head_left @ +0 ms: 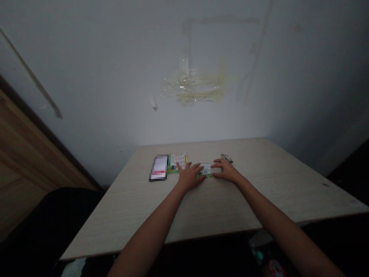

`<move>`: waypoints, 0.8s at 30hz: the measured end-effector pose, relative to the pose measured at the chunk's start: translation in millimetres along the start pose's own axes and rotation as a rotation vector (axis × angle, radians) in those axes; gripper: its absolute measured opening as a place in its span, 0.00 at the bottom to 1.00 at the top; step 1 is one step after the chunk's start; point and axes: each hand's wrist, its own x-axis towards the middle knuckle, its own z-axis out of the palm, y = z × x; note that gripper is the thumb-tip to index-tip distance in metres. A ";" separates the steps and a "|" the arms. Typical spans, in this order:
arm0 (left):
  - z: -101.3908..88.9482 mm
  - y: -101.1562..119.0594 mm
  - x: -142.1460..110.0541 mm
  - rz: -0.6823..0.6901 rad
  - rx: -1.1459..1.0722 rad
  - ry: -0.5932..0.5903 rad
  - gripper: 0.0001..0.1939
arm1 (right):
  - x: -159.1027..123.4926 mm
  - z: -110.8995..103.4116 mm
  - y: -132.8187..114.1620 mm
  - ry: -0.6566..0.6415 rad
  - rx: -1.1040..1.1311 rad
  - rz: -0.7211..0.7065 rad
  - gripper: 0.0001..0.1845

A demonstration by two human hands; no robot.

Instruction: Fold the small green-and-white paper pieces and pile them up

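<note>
A small printed paper [206,169], green and white, lies flat on the table between my hands. My left hand [189,177] rests with fingers spread, its fingertips at the paper's left side. From the right, my right hand [226,170] reaches in with fingers stretched out and apart, the tips at the paper's right edge. Neither hand grips it. Left of my left hand is a larger printed sheet [178,159] in green and white, partly covered by that hand. Just behind my right hand sits a small colourful packet or folded paper [227,157].
A phone [159,168] with a blurred-out screen lies beside the larger sheet. The pale wooden table [138,207] meets a wall [115,77] that carries peeling clear tape [198,87]. A wooden panel [25,154] stands at the left. Dark items lie below the front edge.
</note>
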 end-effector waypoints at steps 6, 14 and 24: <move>-0.2 -0.8 -0.4 0.012 0.009 0.008 0.25 | -0.7 -2.4 -0.5 -0.046 -0.032 -0.023 0.24; -0.9 0.0 0.0 0.012 0.001 0.004 0.25 | -1.8 -3.9 0.9 -0.064 -0.042 -0.041 0.26; -1.0 1.0 1.1 -0.015 0.013 -0.018 0.26 | -2.9 -4.5 5.4 -0.051 0.085 -0.051 0.16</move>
